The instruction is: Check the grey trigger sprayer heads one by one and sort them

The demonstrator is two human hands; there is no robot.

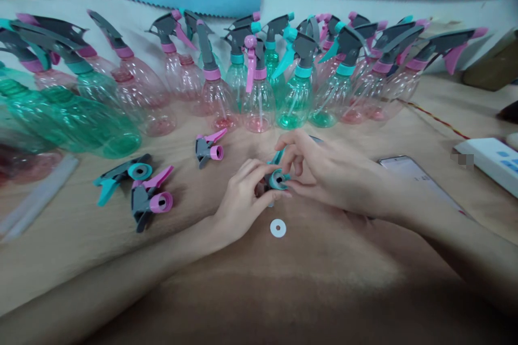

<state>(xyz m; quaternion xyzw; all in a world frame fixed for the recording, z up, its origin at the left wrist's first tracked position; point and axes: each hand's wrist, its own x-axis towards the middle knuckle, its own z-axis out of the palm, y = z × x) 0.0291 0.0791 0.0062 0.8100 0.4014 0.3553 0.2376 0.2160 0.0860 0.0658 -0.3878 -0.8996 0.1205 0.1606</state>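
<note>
Between my two hands is a grey and teal trigger spray head [278, 179], its round collar opening facing me. My left hand [243, 191] is closed around its left side, thumb below the collar and fingers above. My right hand [319, 170] grips it from the right with thumb and bent fingers at the collar. Part of the spray head is hidden by the fingers. Just below lies a white washer [278, 228] with a small centre hole. To the left are a pink-collared spray head [209, 149], another pink one [150, 200] and a teal one [126, 173].
Across the back stands a row of spray bottles, including a green bottle [297, 102] and a pink bottle [259, 108]. Open-necked green bottles [93, 124] and clear tubes [40, 194] are at left. A phone [416, 180] and a white device [491, 159] lie right.
</note>
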